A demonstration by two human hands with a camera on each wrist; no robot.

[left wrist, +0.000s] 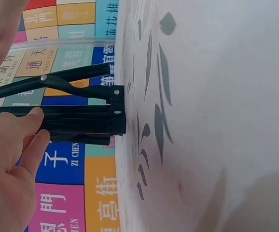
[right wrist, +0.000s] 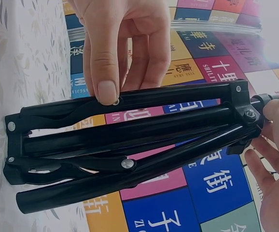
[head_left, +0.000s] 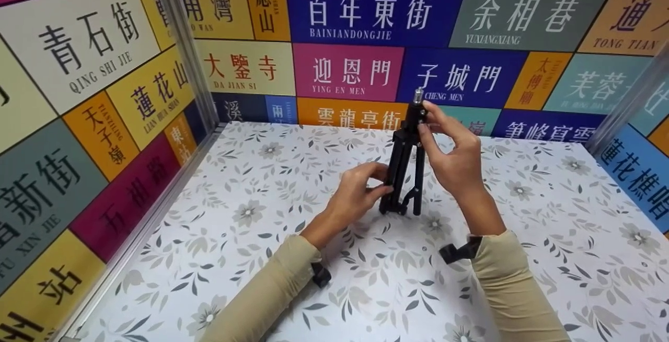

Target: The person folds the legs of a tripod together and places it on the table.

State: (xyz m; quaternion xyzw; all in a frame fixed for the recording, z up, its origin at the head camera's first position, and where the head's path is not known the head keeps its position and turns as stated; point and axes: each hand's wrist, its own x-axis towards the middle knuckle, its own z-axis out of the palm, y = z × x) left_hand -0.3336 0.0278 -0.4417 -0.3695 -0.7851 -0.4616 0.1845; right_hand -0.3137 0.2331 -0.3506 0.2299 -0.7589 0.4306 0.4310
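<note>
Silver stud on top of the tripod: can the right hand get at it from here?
Likely yes: the right hand grips the tripod just below the silver stud, and nothing visible covers it. The hand may need to shift its hold upward.

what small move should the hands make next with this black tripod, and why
Probably the left hand should ease the leg it pinches outward, while the right hand steadies the black tripod near its top. That leg lies close to the centre tube, so it seems to have room to swing out.
</note>
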